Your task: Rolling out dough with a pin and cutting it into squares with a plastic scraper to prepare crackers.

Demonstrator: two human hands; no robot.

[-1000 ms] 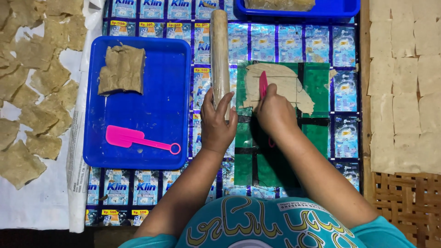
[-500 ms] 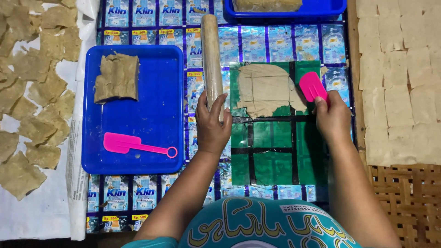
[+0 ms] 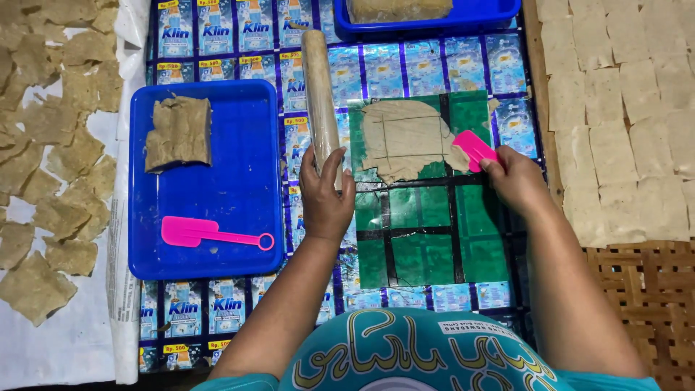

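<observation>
**Scraper at the dough's edge, roller in the other hand**

We see the left hand (image 3: 327, 197) curled around the near end of a wooden rolling pin (image 3: 319, 94), which lies pointing away from us between the blue tray (image 3: 239, 156) on the left and the green mat (image 3: 423, 232). The right hand (image 3: 515, 177) is closed on a pink scraper (image 3: 474, 148), its blade touching the right edge of the thin, scored dough sheet (image 3: 405, 137) on the far part of the mat.

The sheet looks thin and ragged, so we judge it could tear if the blade digs in steeply or drags rather than slides under. The pin sits just beside the sheet's left edge; a nudge could roll it onto the dough and smear the scored lines.

A second pink spatula (image 3: 206, 233) and a folded dough lump (image 3: 179, 132) rest in the tray. Cut squares (image 3: 622, 108) lie in rows on the right.
</observation>
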